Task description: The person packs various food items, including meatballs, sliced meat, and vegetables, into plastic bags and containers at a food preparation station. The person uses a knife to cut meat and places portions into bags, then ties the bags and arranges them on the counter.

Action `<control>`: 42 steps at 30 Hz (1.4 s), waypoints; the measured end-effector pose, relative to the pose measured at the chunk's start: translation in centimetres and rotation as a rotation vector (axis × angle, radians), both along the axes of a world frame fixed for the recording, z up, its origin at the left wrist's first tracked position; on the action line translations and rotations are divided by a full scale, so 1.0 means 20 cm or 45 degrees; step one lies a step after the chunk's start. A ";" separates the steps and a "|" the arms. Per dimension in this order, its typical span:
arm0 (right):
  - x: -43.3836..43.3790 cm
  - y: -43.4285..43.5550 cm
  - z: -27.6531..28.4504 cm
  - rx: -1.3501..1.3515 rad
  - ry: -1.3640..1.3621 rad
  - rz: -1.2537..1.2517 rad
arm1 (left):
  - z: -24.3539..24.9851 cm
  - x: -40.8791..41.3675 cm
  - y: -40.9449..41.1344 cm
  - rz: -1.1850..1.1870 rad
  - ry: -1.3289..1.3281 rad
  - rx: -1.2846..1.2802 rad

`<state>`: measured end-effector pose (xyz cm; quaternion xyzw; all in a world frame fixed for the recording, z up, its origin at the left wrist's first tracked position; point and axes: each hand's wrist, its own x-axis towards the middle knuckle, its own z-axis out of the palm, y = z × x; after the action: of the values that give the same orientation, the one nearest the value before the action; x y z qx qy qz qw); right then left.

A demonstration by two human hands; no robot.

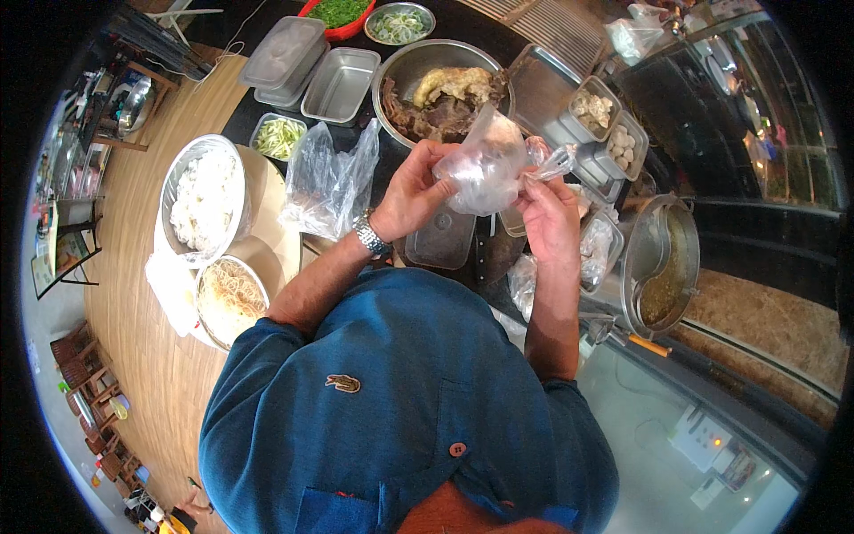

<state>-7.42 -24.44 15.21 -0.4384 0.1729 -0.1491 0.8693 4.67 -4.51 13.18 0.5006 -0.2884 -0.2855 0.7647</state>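
Note:
A clear plastic bag (490, 157), puffed out and cloudy, hangs between my two hands above the counter. My left hand (417, 190), with a metal watch at its wrist, pinches the bag's left side between thumb and fingers. Its twisted neck is gripped by the fingers of my right hand (550, 210). Just beyond the bag stands a large steel bowl (393, 127) holding cooked meat (447, 110) with a pale yellow piece on top. Another clear plastic bag (333, 180) sits upright to the left of my left hand. What the held bag contains is unclear.
White noodles (207, 200) and thin tan noodles (230, 294) fill containers at left. Behind are a steel pan (341, 83), shredded vegetable (280, 137) and a red bowl of chopped greens (339, 13). Tubs of meatballs (622, 147) and a divided pot (667, 267) of broth stand at right.

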 end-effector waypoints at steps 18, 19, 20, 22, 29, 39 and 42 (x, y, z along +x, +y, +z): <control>0.05 0.12 0.14 -0.042 -0.194 0.177 | 0.08 -0.02 -0.01 0.128 -0.612 0.086; 0.05 0.12 0.14 -0.050 -0.194 0.165 | 0.08 -0.02 -0.01 0.137 -0.602 0.071; 0.05 0.12 0.14 -0.055 -0.208 0.176 | 0.07 -0.02 -0.02 0.145 -0.592 0.056; 0.07 0.12 0.13 -0.061 -0.239 0.201 | 0.07 -0.02 -0.02 0.159 -0.590 0.040; 0.08 0.11 0.12 -0.069 -0.158 0.160 | 0.12 0.02 0.02 0.063 -0.663 0.230; 0.02 0.02 -0.04 -0.033 0.311 0.074 | -0.28 0.06 0.06 -0.174 0.743 0.095; 0.02 0.01 -0.10 -0.052 0.320 0.016 | -0.38 0.06 0.08 -0.304 0.824 0.181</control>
<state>-7.06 -24.14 13.16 -0.4723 0.2748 -0.0909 0.8326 5.90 -2.86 5.67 0.3989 -0.0671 -0.5361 0.7409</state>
